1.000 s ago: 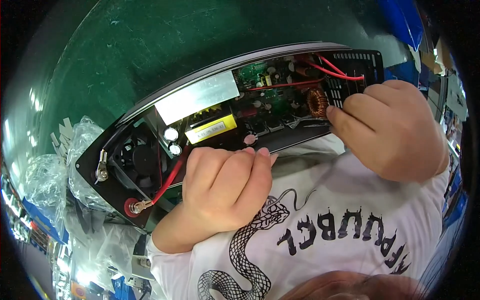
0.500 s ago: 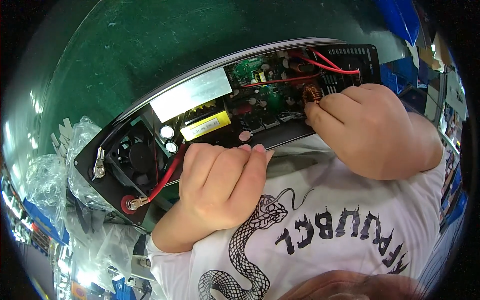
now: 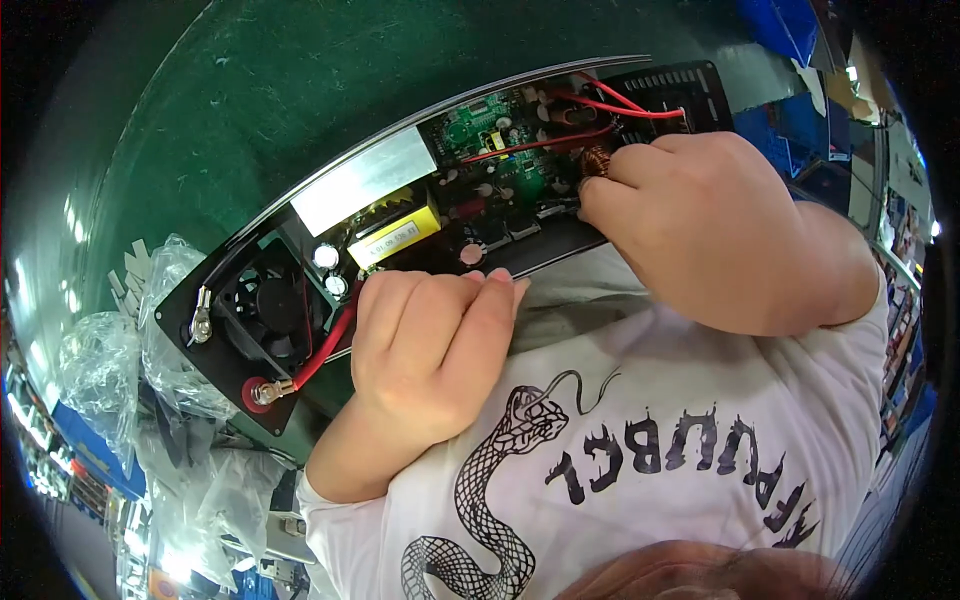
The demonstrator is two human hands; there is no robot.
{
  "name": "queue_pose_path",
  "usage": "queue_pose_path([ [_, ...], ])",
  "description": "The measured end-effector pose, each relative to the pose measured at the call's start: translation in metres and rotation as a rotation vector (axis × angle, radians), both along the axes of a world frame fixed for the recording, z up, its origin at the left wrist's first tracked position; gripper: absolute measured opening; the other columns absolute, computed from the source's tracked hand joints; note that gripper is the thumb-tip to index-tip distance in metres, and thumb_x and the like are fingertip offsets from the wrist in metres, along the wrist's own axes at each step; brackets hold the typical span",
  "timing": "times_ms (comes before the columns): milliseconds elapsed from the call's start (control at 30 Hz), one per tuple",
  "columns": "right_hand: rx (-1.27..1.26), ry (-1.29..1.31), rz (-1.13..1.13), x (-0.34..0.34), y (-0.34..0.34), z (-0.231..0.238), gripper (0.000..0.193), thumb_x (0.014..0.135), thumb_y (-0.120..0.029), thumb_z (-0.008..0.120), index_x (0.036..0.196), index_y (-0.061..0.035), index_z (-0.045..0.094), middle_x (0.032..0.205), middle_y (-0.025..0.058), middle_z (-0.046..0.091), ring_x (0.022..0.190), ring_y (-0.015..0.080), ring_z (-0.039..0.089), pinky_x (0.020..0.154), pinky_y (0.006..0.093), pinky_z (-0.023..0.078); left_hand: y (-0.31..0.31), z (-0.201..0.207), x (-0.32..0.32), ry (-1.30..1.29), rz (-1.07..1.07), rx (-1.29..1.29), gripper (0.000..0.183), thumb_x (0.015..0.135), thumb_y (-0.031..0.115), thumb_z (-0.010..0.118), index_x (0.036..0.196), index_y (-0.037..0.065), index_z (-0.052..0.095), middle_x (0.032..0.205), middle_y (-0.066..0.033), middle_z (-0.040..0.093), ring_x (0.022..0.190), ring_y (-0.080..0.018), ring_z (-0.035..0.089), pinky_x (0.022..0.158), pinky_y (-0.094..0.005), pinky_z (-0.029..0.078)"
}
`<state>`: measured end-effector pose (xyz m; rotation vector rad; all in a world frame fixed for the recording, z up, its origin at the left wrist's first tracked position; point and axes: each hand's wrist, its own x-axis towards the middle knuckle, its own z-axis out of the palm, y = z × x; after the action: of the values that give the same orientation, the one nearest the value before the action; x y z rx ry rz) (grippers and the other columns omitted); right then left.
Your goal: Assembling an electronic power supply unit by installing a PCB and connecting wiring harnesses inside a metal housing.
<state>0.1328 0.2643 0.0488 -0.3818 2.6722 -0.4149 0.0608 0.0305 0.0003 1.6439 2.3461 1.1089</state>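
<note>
A long open-topped electronic unit, which looks like a power inverter, lies tilted before me, its metal case (image 3: 385, 165) holding a green circuit board (image 3: 490, 125). My left hand (image 3: 425, 345) has its fingers curled over the near long edge of the case, beside a yellow-wrapped transformer (image 3: 400, 238). At the right end, my right hand (image 3: 700, 230) is closed next to a copper-wound coil (image 3: 596, 160) and under two red wires (image 3: 640, 112). Its fingertips are mostly hidden, so what they grip does not show. A thick red cable (image 3: 328, 350) runs to the left end panel.
The left end panel carries a black fan (image 3: 278, 303) and two metal cable lugs. A green work surface (image 3: 300, 70) lies beyond the unit. Crumpled clear plastic bags (image 3: 105, 360) are at the left, and blue bins (image 3: 785, 30) stand at the far right.
The unit's right end has shifted up and to the left in view, with both hands moving along. My right hand stays closed by the coil, and my left stays at the near edge.
</note>
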Motion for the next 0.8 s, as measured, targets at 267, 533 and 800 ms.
queue_pose_path([
  [267,-0.006,-0.086,-0.012,-0.002,0.004,0.01,0.011,0.08,-0.012,0.071,0.083,-0.0049,0.064,0.071,0.0084,0.057,0.065,0.0285,0.062,0.059,0.0385,0.05,-0.002,0.0,0.001,-0.019,0.013,0.005,0.023,0.071,0.005,0.081,0.091,0.003,0.069,0.08,-0.0032,0.059,0.069,-0.0215,0.056,0.06,-0.0336,0.043],
  [533,-0.048,-0.025,-0.02,-0.002,0.006,0.01,0.009,0.075,-0.008,0.069,0.08,-0.0056,0.062,0.073,0.0078,0.057,0.066,0.0282,0.061,0.058,0.0385,0.05,-0.002,0.001,0.001,-0.024,0.016,-0.003,0.023,0.072,0.006,0.081,0.091,0.004,0.069,0.081,-0.003,0.059,0.068,-0.0213,0.056,0.06,-0.0336,0.043],
  [800,-0.1,0.03,-0.002,-0.003,0.006,0.004,0.01,0.071,-0.007,0.067,0.078,-0.0066,0.059,0.073,0.0064,0.055,0.066,0.0261,0.061,0.059,0.0366,0.05,-0.001,0.001,0.001,-0.026,0.019,-0.007,0.024,0.071,0.006,0.081,0.092,0.003,0.069,0.08,-0.0028,0.059,0.068,-0.0209,0.055,0.06,-0.0338,0.043],
])
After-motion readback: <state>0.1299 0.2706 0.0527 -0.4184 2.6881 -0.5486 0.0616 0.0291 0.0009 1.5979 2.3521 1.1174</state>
